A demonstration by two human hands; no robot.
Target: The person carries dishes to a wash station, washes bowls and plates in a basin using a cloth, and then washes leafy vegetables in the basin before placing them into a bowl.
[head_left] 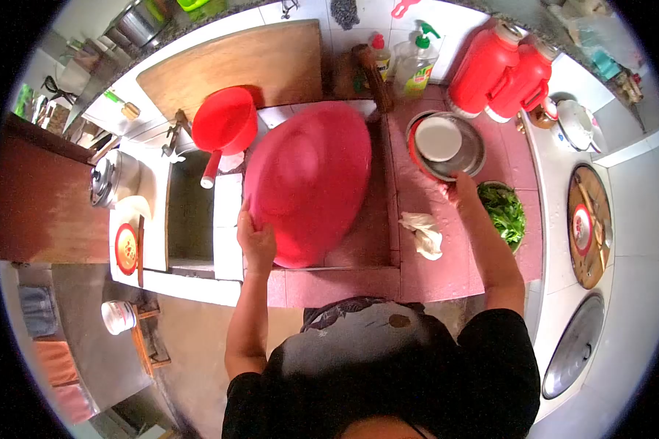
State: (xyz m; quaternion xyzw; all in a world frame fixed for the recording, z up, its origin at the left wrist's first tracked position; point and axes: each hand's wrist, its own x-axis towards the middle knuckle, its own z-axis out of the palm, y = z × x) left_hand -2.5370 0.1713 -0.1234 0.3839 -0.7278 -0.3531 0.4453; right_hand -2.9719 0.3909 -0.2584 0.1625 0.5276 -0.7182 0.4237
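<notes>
A large pink plastic basin [311, 183] stands tilted on its side over the sink [370, 249]. My left hand [258, 240] is closed on its near left rim. On the pink tiled counter to the right, my right hand [460, 192] grips the near rim of a metal bowl [470, 157]. A white bowl [438, 139] sits inside that metal bowl, and a red rim shows beneath it. Beside my right forearm is a bowl of leafy greens [504, 212]. A crumpled white cloth [422, 234] lies on the tiles between the sink and my right arm.
A red dipper [225, 121] rests behind the basin's left side, near a faucet [174, 135]. Two red thermoses [485, 69] and a green-pump bottle [418, 69] stand along the back. A wooden board [231, 62] leans on the wall. A lid [575, 347] lies far right.
</notes>
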